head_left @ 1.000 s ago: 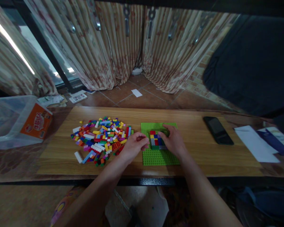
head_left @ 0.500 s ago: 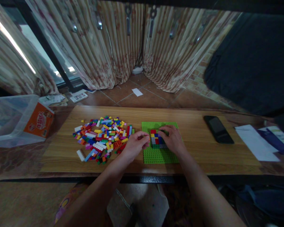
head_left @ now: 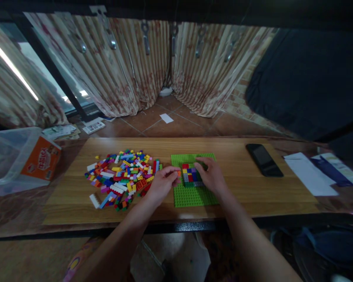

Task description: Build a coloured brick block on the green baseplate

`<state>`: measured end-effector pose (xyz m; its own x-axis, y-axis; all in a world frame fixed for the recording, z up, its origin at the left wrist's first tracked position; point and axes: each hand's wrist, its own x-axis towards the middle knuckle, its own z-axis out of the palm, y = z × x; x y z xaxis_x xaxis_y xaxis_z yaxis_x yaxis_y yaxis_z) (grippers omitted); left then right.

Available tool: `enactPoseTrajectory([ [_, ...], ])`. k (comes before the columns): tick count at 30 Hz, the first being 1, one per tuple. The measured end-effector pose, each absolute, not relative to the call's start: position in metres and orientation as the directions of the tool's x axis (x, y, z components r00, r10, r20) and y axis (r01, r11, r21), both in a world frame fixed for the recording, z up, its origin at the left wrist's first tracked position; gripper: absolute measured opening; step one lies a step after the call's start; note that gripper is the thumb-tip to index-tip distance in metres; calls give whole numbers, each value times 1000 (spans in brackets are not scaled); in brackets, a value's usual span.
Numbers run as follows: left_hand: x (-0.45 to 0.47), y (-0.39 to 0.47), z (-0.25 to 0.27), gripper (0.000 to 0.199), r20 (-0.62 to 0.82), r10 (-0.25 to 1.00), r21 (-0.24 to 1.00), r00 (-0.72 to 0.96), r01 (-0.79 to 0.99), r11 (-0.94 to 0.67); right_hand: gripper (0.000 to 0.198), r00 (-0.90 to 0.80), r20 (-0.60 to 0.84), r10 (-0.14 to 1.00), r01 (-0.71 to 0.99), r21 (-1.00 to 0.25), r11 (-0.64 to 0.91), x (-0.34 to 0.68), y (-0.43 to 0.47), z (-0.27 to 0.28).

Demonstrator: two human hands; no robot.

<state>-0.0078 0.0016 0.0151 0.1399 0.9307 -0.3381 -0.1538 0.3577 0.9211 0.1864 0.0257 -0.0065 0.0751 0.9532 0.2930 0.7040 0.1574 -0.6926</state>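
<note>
A green baseplate (head_left: 194, 200) lies on the wooden board, and a low block of multicoloured toy bricks (head_left: 190, 176) is built on it. My left hand (head_left: 164, 182) is at the plate's left edge, its thumb and forefinger pinched on a small orange brick (head_left: 179, 173). My right hand (head_left: 211, 173) rests at the right side of the block, with thumb and forefinger apart; part of the block is hidden behind it, and I see nothing held in it. Close to my left hand spreads a pile of loose bricks (head_left: 117, 176) in many colours.
A black phone (head_left: 264, 159) lies right of the plate, with white papers (head_left: 308, 174) beyond it. At the far left stands a clear plastic bin (head_left: 11, 156) with an orange label. The wooden board (head_left: 235, 196) ends at the table's dark front edge.
The camera view has shifted slightly, moving the whole scene left and a little down. The orange brick now shows more clearly at my left fingertips. My right hand stays by the block, its thumb slightly raised.
</note>
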Motion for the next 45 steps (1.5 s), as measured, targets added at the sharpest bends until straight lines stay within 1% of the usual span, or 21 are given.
enactPoseTrajectory([
  [3,-7,3,15,20,-340,930,916,140,-176,362,26,59,381,923,652,-714,253,185,16,6],
  [5,-6,4,14,21,-340,931,914,132,-186,360,25,1,410,912,632,-707,317,179,7,14],
  [8,-5,4,13,23,-317,940,924,128,-180,336,27,-120,370,921,612,-703,362,164,-6,21],
  [11,-5,3,13,22,-261,949,941,175,-173,291,27,-216,308,927,630,-681,373,149,-13,24],
  [14,-5,1,16,20,-239,945,945,223,-172,279,20,-252,263,931,660,-657,364,142,-13,24],
  [17,-5,-1,19,23,-249,936,941,250,-165,295,14,-276,246,929,660,-654,369,151,-10,24],
  [19,-5,-1,20,26,-265,933,941,244,-147,306,14,-253,250,935,640,-681,355,166,-7,24],
  [20,-5,-1,20,27,-275,933,941,233,-132,311,16,-208,254,944,632,-702,328,176,-5,24],
  [23,-6,1,19,24,-307,931,941,195,-82,328,21,42,244,969,626,-762,165,206,-1,23],
  [25,-5,2,17,21,-320,930,940,178,-59,335,22,106,209,972,635,-767,95,220,1,21],
  [27,-4,3,16,19,-324,930,941,173,-40,335,20,91,171,981,652,-755,71,226,1,19],
  [29,-3,3,14,17,-316,933,946,172,-14,324,19,47,150,988,669,-738,81,224,1,16],
  [35,-4,3,11,20,-281,937,959,206,20,283,16,-30,145,989,719,-685,122,215,3,12],
  [39,-5,3,10,22,-287,933,957,216,25,288,16,-44,125,991,722,-682,118,216,5,9],
  [45,-3,4,15,18,-310,924,950,224,49,307,23,-25,88,996,716,-694,79,213,5,8],
])
